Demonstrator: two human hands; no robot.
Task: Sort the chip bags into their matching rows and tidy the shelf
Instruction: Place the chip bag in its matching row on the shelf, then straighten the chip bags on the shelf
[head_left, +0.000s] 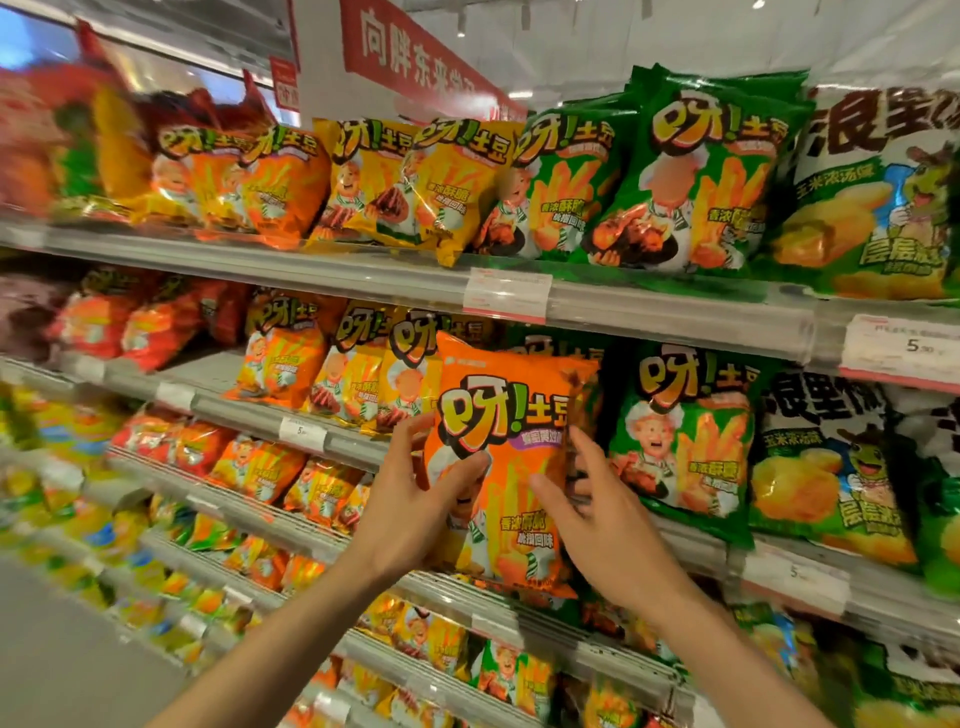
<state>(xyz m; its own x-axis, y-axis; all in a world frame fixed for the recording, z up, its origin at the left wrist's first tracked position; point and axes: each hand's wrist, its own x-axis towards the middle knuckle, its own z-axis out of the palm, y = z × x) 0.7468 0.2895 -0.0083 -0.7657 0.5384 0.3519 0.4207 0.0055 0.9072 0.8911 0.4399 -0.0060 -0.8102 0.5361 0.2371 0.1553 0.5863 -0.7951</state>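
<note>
An orange chip bag (511, 415) stands upright in front of the middle shelf (353, 446), between the yellow bags (363, 364) and the green bags (685, 431). My left hand (421, 499) grips its left edge, thumb across the front and fingers behind. On the bag's right side lies my right hand (597, 514); its thumb rests on the front and its fingers reach behind the right edge. More orange bags (280, 358) sit further left on the same shelf.
The top shelf (363, 270) carries orange, yellow and green bags, with white-and-green corn snack bags (878, 192) at the far right. Red bags (130, 322) fill the left end. Lower shelves hold more snack bags. Price tags (506, 293) line the shelf rails.
</note>
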